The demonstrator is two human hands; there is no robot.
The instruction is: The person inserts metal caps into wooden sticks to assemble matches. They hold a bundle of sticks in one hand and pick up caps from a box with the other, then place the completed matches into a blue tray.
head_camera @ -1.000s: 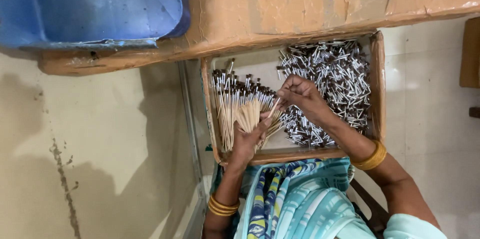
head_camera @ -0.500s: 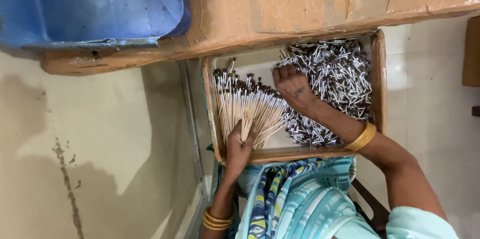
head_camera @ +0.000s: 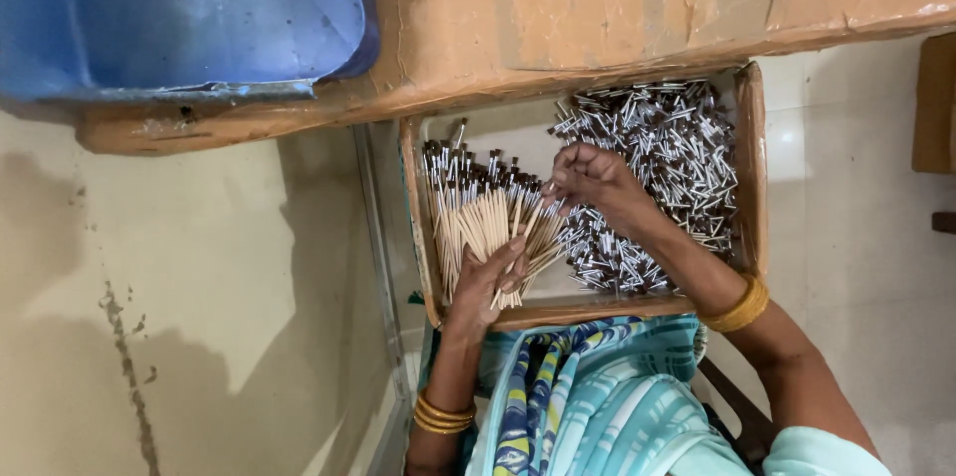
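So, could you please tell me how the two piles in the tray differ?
The sticks are pale wood with dark tips, lined up side by side; the metal pieces are silver and lie jumbled. The left hand rests on the sticks, the right hand on the metal pieces. Both share the tray.

Head view, steeply downward, close

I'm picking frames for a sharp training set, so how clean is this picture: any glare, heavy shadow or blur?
Head view: mostly sharp, and single sticks in the wooden-handled bundle and the metal-tipped pile can be told apart; a bright glare patch on the pale tiled floor beside the cardboard tray; broad soft shadows darken the beige floor; left hand and right hand evenly lit, barely blurred.
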